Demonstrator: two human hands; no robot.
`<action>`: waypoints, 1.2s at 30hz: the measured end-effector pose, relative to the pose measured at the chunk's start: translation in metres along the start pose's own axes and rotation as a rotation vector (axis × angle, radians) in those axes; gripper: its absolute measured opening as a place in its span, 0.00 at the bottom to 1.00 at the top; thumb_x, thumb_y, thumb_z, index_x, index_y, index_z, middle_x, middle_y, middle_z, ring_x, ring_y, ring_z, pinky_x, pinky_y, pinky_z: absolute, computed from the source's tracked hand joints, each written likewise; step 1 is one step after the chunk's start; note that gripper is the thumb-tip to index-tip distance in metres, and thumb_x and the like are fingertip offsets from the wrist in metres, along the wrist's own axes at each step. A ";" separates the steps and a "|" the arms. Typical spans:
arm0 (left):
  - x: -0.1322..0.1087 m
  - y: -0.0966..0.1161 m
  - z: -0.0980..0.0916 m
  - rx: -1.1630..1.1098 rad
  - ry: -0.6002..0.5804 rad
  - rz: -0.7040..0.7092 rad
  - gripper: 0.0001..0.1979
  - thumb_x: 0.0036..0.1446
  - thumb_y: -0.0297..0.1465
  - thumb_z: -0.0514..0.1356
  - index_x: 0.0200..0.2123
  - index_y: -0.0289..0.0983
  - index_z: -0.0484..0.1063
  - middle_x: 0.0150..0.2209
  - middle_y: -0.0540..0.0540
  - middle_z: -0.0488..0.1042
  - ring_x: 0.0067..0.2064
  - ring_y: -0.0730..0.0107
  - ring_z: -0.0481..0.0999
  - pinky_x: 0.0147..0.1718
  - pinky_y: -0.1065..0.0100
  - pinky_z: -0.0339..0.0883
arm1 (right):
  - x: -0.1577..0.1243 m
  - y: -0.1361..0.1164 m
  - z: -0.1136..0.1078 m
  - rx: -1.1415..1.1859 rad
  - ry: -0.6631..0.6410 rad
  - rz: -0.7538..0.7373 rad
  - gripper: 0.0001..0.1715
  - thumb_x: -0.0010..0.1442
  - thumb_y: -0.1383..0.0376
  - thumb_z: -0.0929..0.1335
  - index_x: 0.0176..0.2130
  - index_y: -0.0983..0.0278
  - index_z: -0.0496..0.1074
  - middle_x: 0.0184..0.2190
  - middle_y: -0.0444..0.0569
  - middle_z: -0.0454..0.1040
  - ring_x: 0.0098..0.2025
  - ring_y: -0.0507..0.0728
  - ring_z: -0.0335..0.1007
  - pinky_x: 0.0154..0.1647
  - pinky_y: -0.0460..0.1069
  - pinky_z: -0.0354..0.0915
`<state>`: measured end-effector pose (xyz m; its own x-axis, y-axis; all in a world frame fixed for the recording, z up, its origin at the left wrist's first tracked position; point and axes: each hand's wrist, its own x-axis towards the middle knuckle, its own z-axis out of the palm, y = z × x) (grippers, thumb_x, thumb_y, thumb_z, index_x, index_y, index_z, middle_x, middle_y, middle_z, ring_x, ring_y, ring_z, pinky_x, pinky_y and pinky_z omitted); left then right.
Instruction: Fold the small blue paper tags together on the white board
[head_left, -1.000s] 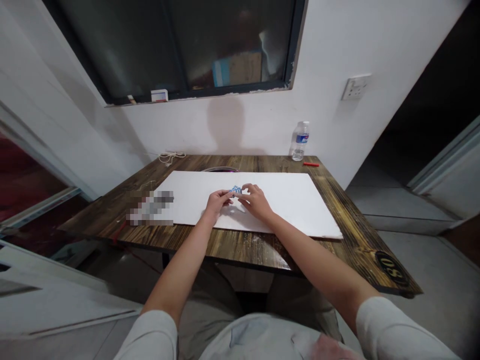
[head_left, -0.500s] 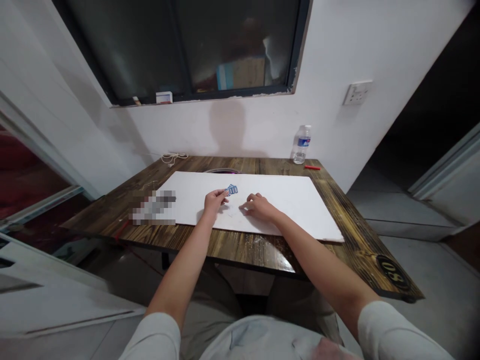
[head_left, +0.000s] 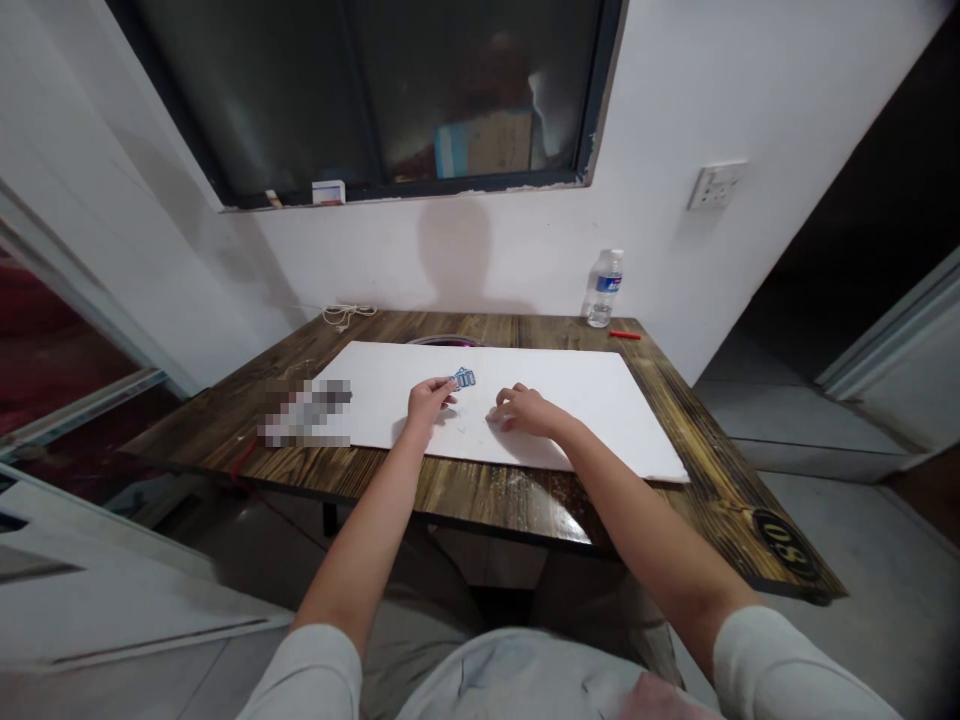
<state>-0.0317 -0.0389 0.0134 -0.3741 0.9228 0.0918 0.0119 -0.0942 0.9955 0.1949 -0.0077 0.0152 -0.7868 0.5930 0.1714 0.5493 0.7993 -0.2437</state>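
My left hand (head_left: 429,402) is closed, pinching a small flat blue-and-white cutout (head_left: 463,378) by its left edge. The cutout is held just over a white board (head_left: 592,400), and its printed details are too small to read. To the right, my right hand (head_left: 520,410) hovers low over the same board with fingers bent together. Anything between those fingertips is too small to make out. Faint pale marks or scraps (head_left: 461,420) show on the board between both hands.
The board lies on a dark wooden table (head_left: 420,490). At the back stand a water bottle (head_left: 604,290) and a red pen-like stick (head_left: 625,335). A white cable (head_left: 349,317) lies back left. A blurred-out patch (head_left: 307,415) covers something at left. A round purple-edged object (head_left: 450,341) shows behind the board.
My right hand has drawn slightly to the right, away from the left hand, and its fingertips have pulled in. The left hand with the cutout stays nearly still.
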 end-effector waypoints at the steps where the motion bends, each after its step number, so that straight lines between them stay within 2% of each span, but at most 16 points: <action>1: 0.000 0.000 0.000 0.005 -0.001 -0.002 0.22 0.35 0.42 0.73 0.33 0.35 0.79 0.28 0.46 0.78 0.24 0.74 0.74 0.22 0.74 0.64 | 0.000 0.001 0.000 -0.002 0.004 -0.014 0.19 0.53 0.70 0.74 0.44 0.51 0.80 0.46 0.49 0.75 0.45 0.61 0.64 0.41 0.51 0.61; 9: -0.003 0.004 0.001 0.013 -0.018 -0.002 0.22 0.34 0.42 0.73 0.32 0.35 0.79 0.27 0.46 0.78 0.25 0.73 0.74 0.21 0.74 0.63 | 0.005 0.006 0.011 0.064 0.067 -0.045 0.15 0.54 0.70 0.74 0.42 0.56 0.81 0.44 0.51 0.74 0.43 0.58 0.66 0.43 0.49 0.61; 18: -0.001 0.003 0.001 0.034 -0.010 -0.001 0.23 0.33 0.42 0.73 0.32 0.35 0.78 0.27 0.46 0.78 0.25 0.72 0.74 0.21 0.73 0.63 | 0.006 -0.002 0.012 0.067 0.133 -0.051 0.10 0.57 0.68 0.72 0.42 0.61 0.78 0.41 0.52 0.74 0.43 0.58 0.67 0.43 0.50 0.61; 25: -0.002 0.004 0.000 0.042 0.000 -0.008 0.22 0.34 0.42 0.73 0.32 0.36 0.78 0.28 0.46 0.78 0.25 0.72 0.74 0.22 0.74 0.63 | 0.009 -0.010 0.011 0.182 0.129 -0.046 0.07 0.56 0.70 0.72 0.38 0.64 0.78 0.35 0.50 0.76 0.39 0.56 0.68 0.39 0.47 0.61; 31: -0.001 0.003 0.000 0.051 0.007 -0.010 0.21 0.35 0.41 0.72 0.33 0.36 0.79 0.28 0.46 0.78 0.26 0.72 0.75 0.22 0.73 0.64 | 0.009 -0.014 0.012 0.325 0.126 0.037 0.08 0.54 0.71 0.72 0.36 0.61 0.79 0.31 0.45 0.78 0.31 0.52 0.69 0.34 0.45 0.60; 36: -0.003 0.003 0.001 0.056 -0.008 -0.006 0.20 0.37 0.40 0.72 0.33 0.36 0.79 0.28 0.46 0.78 0.26 0.72 0.75 0.23 0.73 0.64 | 0.011 -0.018 0.012 0.462 0.183 0.054 0.09 0.52 0.73 0.72 0.35 0.62 0.81 0.31 0.45 0.80 0.32 0.53 0.72 0.36 0.46 0.64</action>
<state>-0.0299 -0.0414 0.0160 -0.3669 0.9263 0.0860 0.0616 -0.0681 0.9958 0.1729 -0.0169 0.0101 -0.6754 0.6731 0.3013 0.3734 0.6644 -0.6474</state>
